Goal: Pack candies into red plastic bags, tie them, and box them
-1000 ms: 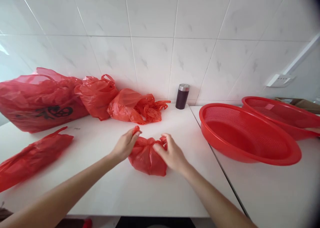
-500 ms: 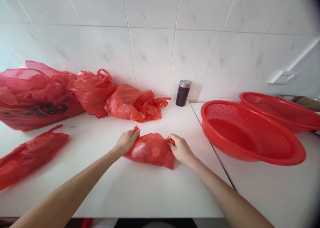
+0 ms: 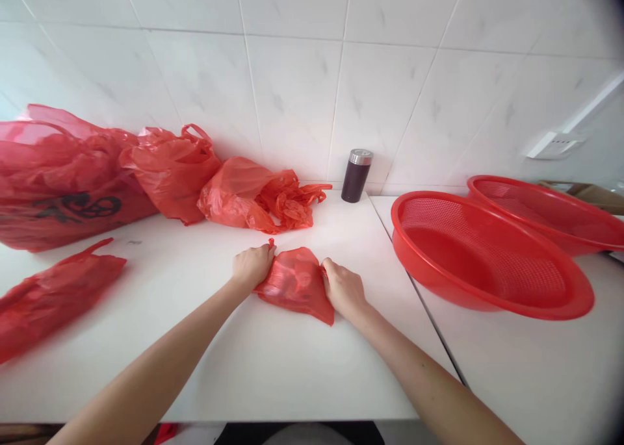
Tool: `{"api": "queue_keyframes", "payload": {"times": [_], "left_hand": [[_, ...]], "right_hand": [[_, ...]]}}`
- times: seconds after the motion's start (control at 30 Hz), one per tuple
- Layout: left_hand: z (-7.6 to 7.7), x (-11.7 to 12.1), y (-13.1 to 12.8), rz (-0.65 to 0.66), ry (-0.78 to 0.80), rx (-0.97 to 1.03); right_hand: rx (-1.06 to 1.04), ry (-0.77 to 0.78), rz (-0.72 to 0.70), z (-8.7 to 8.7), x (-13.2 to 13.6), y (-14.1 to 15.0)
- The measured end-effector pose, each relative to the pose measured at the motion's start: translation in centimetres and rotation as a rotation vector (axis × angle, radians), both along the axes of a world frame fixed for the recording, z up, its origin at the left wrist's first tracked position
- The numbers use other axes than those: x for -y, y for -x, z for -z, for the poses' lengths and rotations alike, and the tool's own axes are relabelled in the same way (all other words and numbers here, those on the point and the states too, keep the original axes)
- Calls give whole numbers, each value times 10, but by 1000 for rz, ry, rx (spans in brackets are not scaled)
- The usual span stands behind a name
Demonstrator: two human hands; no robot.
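Observation:
A small red plastic bag (image 3: 297,282) lies on the white counter (image 3: 253,354) between my two hands. My left hand (image 3: 252,265) is closed on the bag's left edge, a bit of red plastic sticking up from its fingers. On the bag's right edge my right hand (image 3: 342,288) grips the plastic with curled fingers. Something rounded shows faintly through the bag, too dim to name.
Several filled red bags (image 3: 170,169) line the tiled wall at the back left, and a flat one (image 3: 53,292) lies at the left edge. A dark cylindrical jar with a metal lid (image 3: 356,176) stands by the wall. Two red mesh baskets (image 3: 487,256) sit at the right.
Both hands pulled the bag's edges apart and lowered it flatter onto the counter, then drew a little closer together. The view has tilted slightly downward.

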State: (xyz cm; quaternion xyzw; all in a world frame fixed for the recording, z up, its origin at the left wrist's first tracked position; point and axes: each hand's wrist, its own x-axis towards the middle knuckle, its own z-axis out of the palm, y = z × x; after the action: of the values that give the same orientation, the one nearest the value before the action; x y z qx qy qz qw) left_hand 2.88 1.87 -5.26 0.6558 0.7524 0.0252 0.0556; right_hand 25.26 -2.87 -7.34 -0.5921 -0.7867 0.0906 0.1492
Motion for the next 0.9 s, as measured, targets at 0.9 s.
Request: {"api": "queue_keyframes", "payload": {"times": [0.9], "left_hand": [[-62, 86, 77, 87, 28, 405]], "right_hand": [[-821, 173, -56, -43, -2, -34]]}}
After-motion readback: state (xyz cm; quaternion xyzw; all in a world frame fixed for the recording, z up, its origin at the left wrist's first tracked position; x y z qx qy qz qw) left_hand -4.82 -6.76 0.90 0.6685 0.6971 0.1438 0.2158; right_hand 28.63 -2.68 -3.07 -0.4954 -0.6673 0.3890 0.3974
